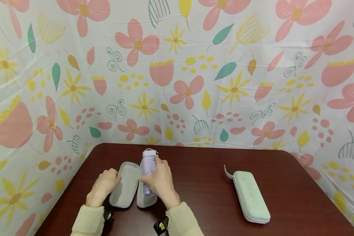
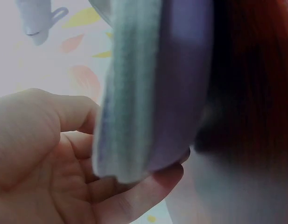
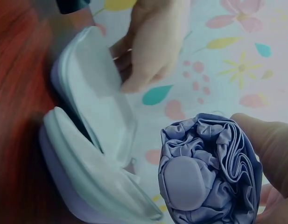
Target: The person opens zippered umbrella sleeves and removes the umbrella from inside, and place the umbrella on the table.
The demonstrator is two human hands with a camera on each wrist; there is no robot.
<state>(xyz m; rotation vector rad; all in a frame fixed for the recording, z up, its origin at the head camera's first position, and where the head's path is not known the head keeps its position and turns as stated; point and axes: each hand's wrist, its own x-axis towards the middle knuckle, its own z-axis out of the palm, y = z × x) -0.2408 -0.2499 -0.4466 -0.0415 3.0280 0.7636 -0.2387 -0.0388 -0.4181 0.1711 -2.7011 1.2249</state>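
My right hand (image 1: 161, 179) grips a folded lavender umbrella (image 1: 148, 165) and holds it over one half of an open zip case (image 1: 125, 185). In the right wrist view, the umbrella's end shows bunched fabric around a rounded handle tip (image 3: 184, 183). My left hand (image 1: 104, 184) is at the outer edge of the case's left half. Up close in the left wrist view, its thumb and fingers are curled around the zippered rim (image 2: 129, 102). The case is pale grey inside and stands spread like a book, its two shells joined along the middle.
To the right on the dark brown wooden table (image 1: 200, 196) lies a second case (image 1: 251, 196), mint green and closed, with a strap at its far end. A flower-print cloth (image 1: 200, 121) hangs behind the table and along its sides.
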